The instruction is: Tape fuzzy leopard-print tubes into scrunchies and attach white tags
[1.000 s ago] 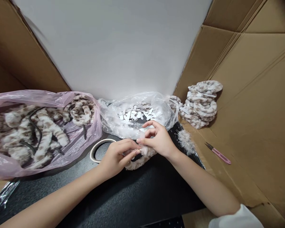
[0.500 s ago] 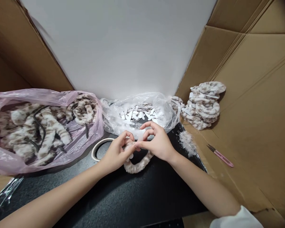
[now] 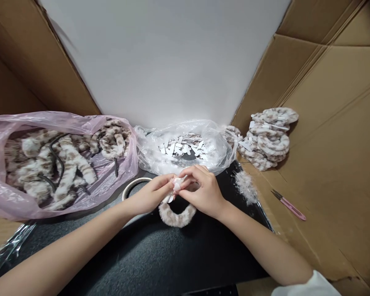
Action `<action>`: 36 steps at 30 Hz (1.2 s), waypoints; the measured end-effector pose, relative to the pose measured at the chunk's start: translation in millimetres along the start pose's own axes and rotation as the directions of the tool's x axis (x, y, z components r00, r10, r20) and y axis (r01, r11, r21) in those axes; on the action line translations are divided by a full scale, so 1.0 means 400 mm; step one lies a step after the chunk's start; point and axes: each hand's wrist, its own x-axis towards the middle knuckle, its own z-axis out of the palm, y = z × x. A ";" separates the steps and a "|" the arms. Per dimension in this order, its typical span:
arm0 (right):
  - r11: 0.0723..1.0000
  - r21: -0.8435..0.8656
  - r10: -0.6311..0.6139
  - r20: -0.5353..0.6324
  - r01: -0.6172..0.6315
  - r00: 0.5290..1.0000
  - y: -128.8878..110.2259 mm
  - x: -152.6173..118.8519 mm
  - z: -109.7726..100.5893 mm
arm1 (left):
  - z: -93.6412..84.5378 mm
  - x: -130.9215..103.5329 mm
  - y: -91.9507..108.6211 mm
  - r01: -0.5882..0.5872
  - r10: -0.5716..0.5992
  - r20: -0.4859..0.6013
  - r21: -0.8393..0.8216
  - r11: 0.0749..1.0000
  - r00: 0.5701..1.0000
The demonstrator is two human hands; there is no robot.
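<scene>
From the head view, the two hands met over the middle of a black work surface, fingertips nearly together. The left hand had thumb and forefinger drawn into a narrow pinch at the left side of a small white piece. The right hand curled in from the other side, its thumb and fingertips closed on that same piece. A furry ring, cream mottled with brown, sat just below the fingers — its near curve showed plainly, while the hands hid much of its far part. Whether either hand gripped the fur as well, I could not tell.

Just left of the left hand lay a tape roll, partly covered by it. Farther left, a pink plastic bag gaped around more furry pieces and dark cords. Beyond the hands, a clear bag held a heap of white tags. At far right stood a stack of furry rings; nearer were a wispy clump of clear shreds and pink-handled snips — lying on cardboard.
</scene>
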 end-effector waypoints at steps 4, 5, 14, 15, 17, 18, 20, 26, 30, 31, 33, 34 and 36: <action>1.000 0.002 -0.004 0.005 0.004 1.000 0.006 0.010 -0.011 | -0.024 0.005 0.003 0.029 -0.022 0.051 -0.156 0.987 0.998; 1.000 0.009 -0.004 0.019 0.004 1.000 0.009 0.012 -0.013 | -0.027 0.005 0.001 0.038 -0.030 0.050 -0.164 0.986 0.998; 0.987 0.025 -0.161 0.040 0.161 0.986 0.036 0.010 -0.006 | -0.021 0.000 0.011 0.090 -0.093 -0.044 -0.079 0.993 0.995; 0.984 0.014 -0.177 0.035 0.177 0.984 0.040 0.010 -0.006 | -0.021 -0.001 0.013 0.087 -0.090 -0.031 -0.092 0.992 0.995; 0.980 0.003 -0.198 0.032 0.198 0.980 0.047 0.011 -0.005 | -0.022 -0.002 0.017 0.084 -0.085 -0.004 -0.112 0.990 0.996; 0.980 0.006 -0.201 0.035 0.201 0.979 0.051 0.011 -0.004 | -0.022 -0.004 0.019 0.082 -0.082 0.003 -0.113 0.990 0.997; 0.981 0.027 -0.192 0.051 0.191 0.980 0.058 0.010 0.001 | -0.024 -0.007 0.025 0.075 -0.075 0.006 -0.079 0.994 0.997; 0.981 0.098 -0.182 0.161 0.168 0.970 0.064 0.014 -0.007 | -0.042 -0.017 0.050 0.022 -0.019 -0.014 0.179 0.984 1.000; 0.968 0.234 -0.145 0.252 0.085 0.957 0.059 0.034 -0.052 | -0.060 -0.018 0.055 -0.079 0.120 -0.062 0.455 0.887 0.991; 0.959 0.280 -0.109 0.239 0.039 0.965 0.058 0.040 -0.060 | -0.060 -0.018 0.055 -0.123 0.172 -0.044 0.531 0.838 0.984; 0.929 0.359 0.004 0.231 -0.089 0.973 0.059 0.047 -0.064 | -0.055 -0.019 0.053 -0.239 0.302 0.023 0.670 0.703 0.953; 0.907 0.384 0.070 0.268 -0.173 0.961 0.060 0.048 -0.060 | -0.050 -0.020 0.051 -0.295 0.369 0.062 0.727 0.620 0.927; 0.842 0.397 0.193 0.412 -0.366 0.890 0.065 0.047 -0.046 | -0.036 -0.021 0.048 -0.372 0.476 0.130 0.807 0.459 0.870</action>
